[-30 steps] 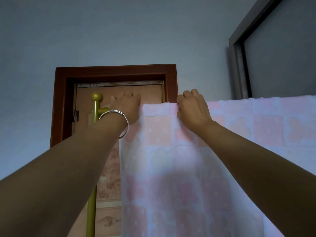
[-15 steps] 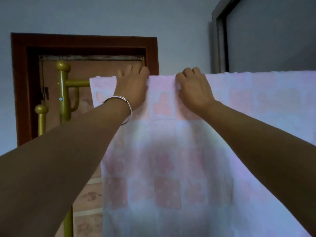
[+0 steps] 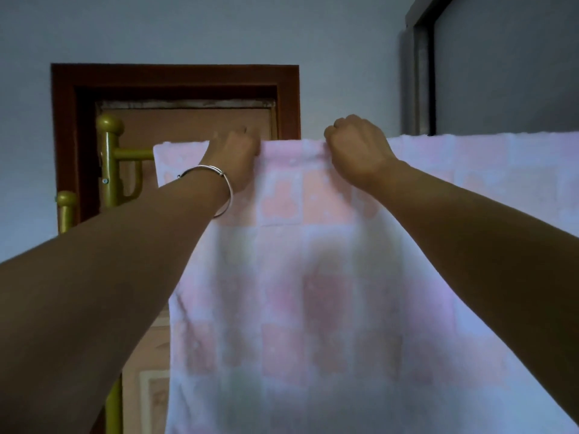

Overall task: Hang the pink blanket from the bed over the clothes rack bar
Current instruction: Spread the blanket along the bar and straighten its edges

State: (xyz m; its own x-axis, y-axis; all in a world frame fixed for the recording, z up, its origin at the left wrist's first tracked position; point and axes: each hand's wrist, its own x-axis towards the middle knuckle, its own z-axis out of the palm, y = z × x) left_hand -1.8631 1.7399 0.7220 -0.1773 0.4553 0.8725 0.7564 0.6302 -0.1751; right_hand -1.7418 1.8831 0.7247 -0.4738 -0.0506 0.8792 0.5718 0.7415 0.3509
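The pink blanket hangs over the top bar of the gold clothes rack, its near side falling straight down toward the person. The left hand and right hand both curl over the folded top edge, each grip closed on the cloth – likely to pin it to the hidden bar and even out the drape so it does not slide off. A bangle circles the left wrist. No writing or labels are readable – only heart-patterned squares.
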